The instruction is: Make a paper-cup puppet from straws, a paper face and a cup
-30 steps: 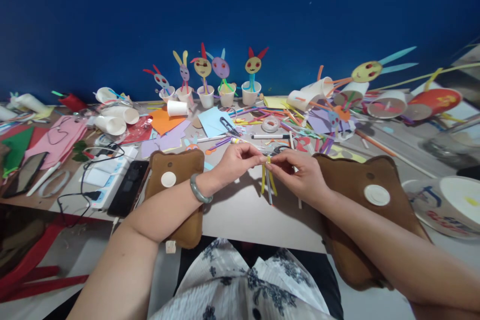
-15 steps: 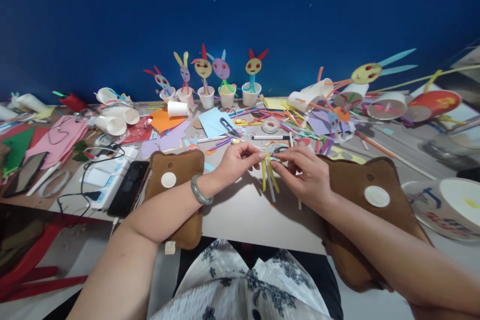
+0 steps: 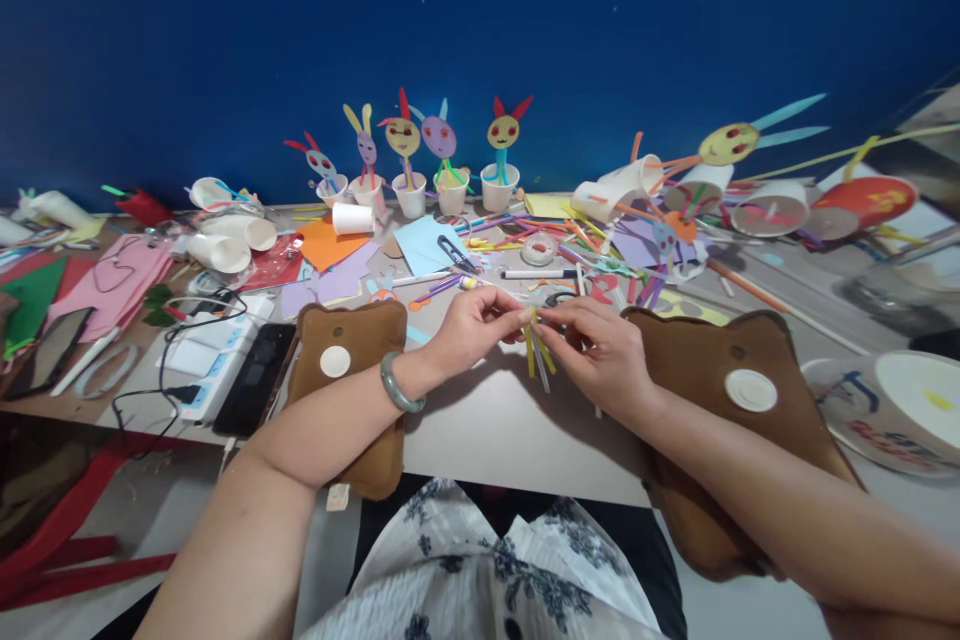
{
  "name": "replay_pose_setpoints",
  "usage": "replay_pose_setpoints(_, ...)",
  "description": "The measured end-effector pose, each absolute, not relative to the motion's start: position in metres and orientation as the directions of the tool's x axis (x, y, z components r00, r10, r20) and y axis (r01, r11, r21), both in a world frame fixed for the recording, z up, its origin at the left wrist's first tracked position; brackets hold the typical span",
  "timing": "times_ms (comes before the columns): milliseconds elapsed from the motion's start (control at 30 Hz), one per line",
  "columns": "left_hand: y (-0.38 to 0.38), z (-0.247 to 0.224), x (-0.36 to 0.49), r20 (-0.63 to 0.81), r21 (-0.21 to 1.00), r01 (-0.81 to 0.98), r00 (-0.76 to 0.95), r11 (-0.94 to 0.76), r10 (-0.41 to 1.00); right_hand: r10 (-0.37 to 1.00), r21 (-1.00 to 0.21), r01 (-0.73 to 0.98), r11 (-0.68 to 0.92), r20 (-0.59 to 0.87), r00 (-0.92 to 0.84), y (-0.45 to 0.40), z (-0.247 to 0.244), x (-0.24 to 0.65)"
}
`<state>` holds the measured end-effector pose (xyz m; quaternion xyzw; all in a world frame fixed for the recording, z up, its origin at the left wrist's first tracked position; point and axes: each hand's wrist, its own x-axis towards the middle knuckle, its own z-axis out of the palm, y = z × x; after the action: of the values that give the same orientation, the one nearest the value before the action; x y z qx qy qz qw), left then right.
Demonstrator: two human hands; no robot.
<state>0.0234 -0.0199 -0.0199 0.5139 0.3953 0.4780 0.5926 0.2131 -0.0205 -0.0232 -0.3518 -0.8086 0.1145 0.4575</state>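
Note:
Between my two hands hangs a small bundle of yellow and white strips (image 3: 541, 360), its lower ends spread apart above the table. My left hand (image 3: 484, 325) pinches the top of the bundle with thumb and forefinger. From the other side, the fingertips of my right hand (image 3: 600, 345) close on the same top part. Both sets of fingertips nearly touch, and they hide where the strips meet. Behind my hands, a black-and-white marker (image 3: 538, 274) lies beside a roll of clear tape (image 3: 539, 248).
Brown cushions (image 3: 360, 420) (image 3: 720, 460) lie under both forearms. Paper-cup figures (image 3: 500, 188) stand by the blue wall. A power strip (image 3: 217, 360) and phone (image 3: 259, 375) are left; a large tub (image 3: 892, 410) is right. Scissors (image 3: 455, 253) lie among scattered strips.
My right hand has moved slightly left, closer to my left hand, and its fingers have drawn in on the top of the bundle. The view has shifted slightly.

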Motion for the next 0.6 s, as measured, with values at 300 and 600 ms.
replay_pose_setpoints(300,-0.0177,-0.0237,0.0246,0.041,0.988,-0.152,0.229,-0.005,0.973,0.82,-0.698,0.433,0.571,0.502,-0.274,-0.02,-0.0216,0.2128)
replay_pose_setpoints(600,-0.0181,-0.0248,0.023,0.061,0.991,-0.129,0.253,-0.028,0.966,0.914,-0.863,0.334,0.379,0.295,-0.278,-0.0163,-0.0238,0.212)
